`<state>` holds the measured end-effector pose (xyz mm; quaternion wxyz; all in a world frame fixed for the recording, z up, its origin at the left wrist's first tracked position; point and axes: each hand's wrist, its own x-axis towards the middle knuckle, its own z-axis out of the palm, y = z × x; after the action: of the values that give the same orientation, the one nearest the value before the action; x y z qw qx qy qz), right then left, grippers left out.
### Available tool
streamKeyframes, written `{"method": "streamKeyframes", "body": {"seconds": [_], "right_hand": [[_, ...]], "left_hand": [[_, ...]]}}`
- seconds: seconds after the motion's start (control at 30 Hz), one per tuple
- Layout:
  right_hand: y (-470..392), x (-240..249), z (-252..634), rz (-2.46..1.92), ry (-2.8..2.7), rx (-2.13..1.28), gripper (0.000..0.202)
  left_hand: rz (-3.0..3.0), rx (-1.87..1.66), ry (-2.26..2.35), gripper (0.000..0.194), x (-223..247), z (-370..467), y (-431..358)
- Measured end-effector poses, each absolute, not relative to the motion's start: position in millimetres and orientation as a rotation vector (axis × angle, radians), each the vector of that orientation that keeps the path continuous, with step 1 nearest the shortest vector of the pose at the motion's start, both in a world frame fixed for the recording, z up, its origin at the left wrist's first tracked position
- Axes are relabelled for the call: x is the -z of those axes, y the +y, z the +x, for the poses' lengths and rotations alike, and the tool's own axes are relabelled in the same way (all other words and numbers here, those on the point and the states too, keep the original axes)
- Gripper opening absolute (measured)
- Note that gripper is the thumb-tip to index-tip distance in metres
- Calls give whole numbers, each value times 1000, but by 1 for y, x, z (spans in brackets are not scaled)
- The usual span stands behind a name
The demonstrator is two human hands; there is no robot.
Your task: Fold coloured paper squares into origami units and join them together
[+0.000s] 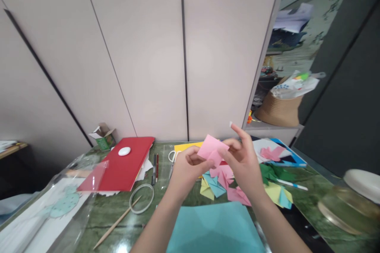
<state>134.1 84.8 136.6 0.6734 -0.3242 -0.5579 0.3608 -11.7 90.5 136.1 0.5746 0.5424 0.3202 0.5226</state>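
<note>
Between both hands, raised above the table, is a small folded pink paper (210, 147). My left hand (190, 166) pinches its lower left edge between thumb and fingers. On the other side, my right hand (242, 162) grips the lower right edge with the thumb in front, while its index finger points up and away. Below the hands lie folded pink (224, 174), blue (214, 184) and yellow (206, 189) paper pieces. A teal sheet (216, 227) is spread nearest to me, under my forearms.
On the left are a red folder (121, 166), a tape roll (141, 199), a wooden stick (117, 223) and pens (156, 169). Scissors (172, 157) lie behind my left hand. To the right are green paper (271, 172), a white pen (292, 184) and a lidded jar (350, 205). Cabinet doors (148, 55) rise behind.
</note>
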Motion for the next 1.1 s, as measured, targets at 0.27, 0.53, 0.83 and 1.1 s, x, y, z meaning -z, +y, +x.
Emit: {"method": "streamKeyframes", "body": {"seconds": [0.27, 0.53, 0.83, 1.1], "right_hand": [[80, -132, 140, -614, -1294, -673, 7], [85, -130, 130, -735, -1347, -833, 7], [87, -128, 131, -806, -1390, -815, 12], [87, -129, 131, -813, -1422, -816, 13]], "left_hand": [[1206, -1426, 755, 17, -133, -9, 91], [1196, -1479, 626, 19, -132, -9, 88], [1228, -1515, 662, 20, -134, -11, 85], [1238, -1516, 731, 20, -134, -11, 87]]}}
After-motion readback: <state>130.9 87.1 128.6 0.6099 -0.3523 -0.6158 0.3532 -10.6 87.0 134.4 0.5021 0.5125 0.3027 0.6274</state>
